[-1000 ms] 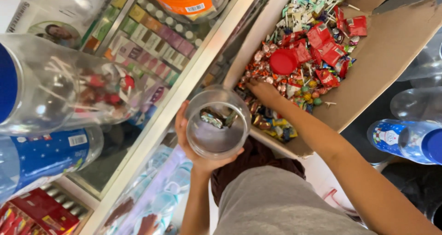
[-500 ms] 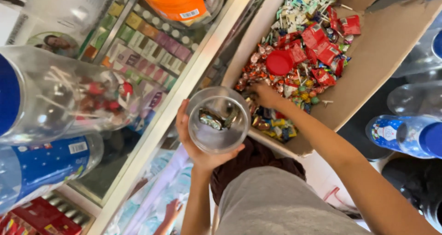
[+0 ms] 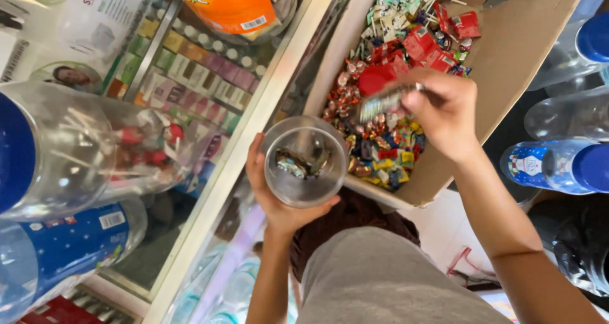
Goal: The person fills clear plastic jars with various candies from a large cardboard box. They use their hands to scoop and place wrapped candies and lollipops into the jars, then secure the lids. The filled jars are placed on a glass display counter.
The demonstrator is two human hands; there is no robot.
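Left hand (image 3: 279, 200) cups clear jar (image 3: 304, 161) from below, few wrapped sweets inside. Right hand (image 3: 444, 111) pinches blurred wrapped sweets (image 3: 387, 100) above cardboard box (image 3: 507, 57) of mixed candy, beside jar.

Your left hand (image 3: 279, 200) cups the open jar (image 3: 304, 161), sweets inside; cardboard box (image 3: 507, 64) of sweets just right and farther. Your right hand (image 3: 444, 111) over box. Big jars (image 3: 70, 146) far left.

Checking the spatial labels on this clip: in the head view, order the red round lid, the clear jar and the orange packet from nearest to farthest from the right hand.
From the right hand:
1. Red round lid, in the box just left of it.
2. Clear jar, lower left, in the left hand.
3. Orange packet, far upper left on the glass counter.
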